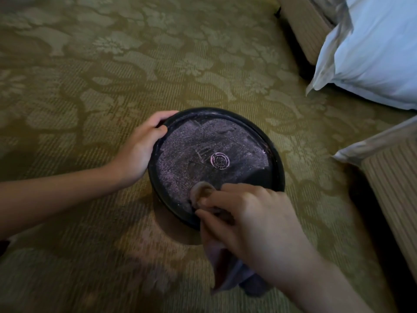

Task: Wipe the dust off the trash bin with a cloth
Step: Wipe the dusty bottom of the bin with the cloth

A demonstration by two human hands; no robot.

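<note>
Right hand [252, 213] pressing cloth [203, 193] on dusty trash bin [276, 159], left hand [140, 145] gripping rim

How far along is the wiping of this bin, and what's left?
Early on. Done: only a few streaks and one darker, cleaner patch show on the trash bin. In hand: the left hand grips the rim, and the right hand presses the cloth at the near edge. Left: grey dust covers most of the round face, including around the round stamp.
</note>
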